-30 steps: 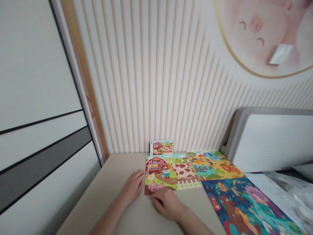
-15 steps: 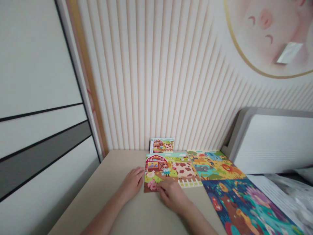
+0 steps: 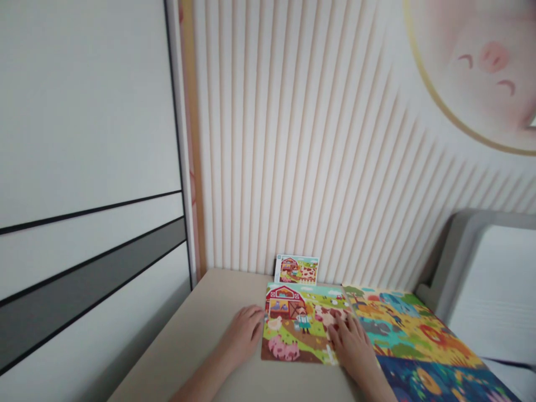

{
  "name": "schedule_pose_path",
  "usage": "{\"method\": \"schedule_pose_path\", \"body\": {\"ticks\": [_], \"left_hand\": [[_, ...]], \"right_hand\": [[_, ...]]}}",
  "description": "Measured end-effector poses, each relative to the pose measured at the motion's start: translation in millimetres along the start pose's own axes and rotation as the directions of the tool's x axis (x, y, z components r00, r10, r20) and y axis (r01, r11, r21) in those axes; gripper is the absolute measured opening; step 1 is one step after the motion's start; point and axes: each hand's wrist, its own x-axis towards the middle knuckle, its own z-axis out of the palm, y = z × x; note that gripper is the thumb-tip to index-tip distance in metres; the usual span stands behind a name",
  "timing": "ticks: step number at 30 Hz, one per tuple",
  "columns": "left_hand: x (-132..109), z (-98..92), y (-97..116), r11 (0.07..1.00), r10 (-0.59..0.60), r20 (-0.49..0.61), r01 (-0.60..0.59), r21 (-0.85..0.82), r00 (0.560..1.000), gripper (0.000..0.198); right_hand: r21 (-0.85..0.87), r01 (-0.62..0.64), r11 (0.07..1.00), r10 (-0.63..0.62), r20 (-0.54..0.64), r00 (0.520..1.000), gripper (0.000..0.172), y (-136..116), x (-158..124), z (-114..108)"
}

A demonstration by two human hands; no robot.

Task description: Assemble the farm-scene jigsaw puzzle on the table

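The farm puzzle (image 3: 301, 329) lies flat on the worktop (image 3: 188, 329), close to the worktop's far edge. Left of the farm puzzle rises a white panel with dark stripes (image 3: 84, 139), and beyond it stands a ribbed cream wall (image 3: 293, 139). Further right is a padded headboard (image 3: 489, 290). Just right of the farm puzzle lies a wildlife puzzle (image 3: 419, 329), with a darker blue puzzle (image 3: 435, 385) beyond it toward the bottom of the view. Behind the farm puzzle, a small picture card (image 3: 296, 269) stands against the wall. Both hands are open: the left hand (image 3: 242, 335) rests at the puzzle's left edge, and the right hand (image 3: 352, 346) lies with spread fingers on its right side.
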Motion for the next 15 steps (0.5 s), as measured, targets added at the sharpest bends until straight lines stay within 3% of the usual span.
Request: {"method": "schedule_pose_path", "body": {"ticks": [10, 15], "left_hand": [[7, -9.1, 12, 0.999, -0.052, -0.064, 0.053, 0.011, 0.997, 0.033], [8, -9.4, 0, 0.988, -0.093, -0.099, 0.104, 0.111, 0.991, 0.034]], "right_hand": [[-0.081, 0.028, 0.996, -0.023, 0.057, 0.998, 0.049, -18, -10, 5], [-0.009, 0.109, 0.994, -0.107, 0.143, 0.984, 0.043, -39, -19, -23]]}}
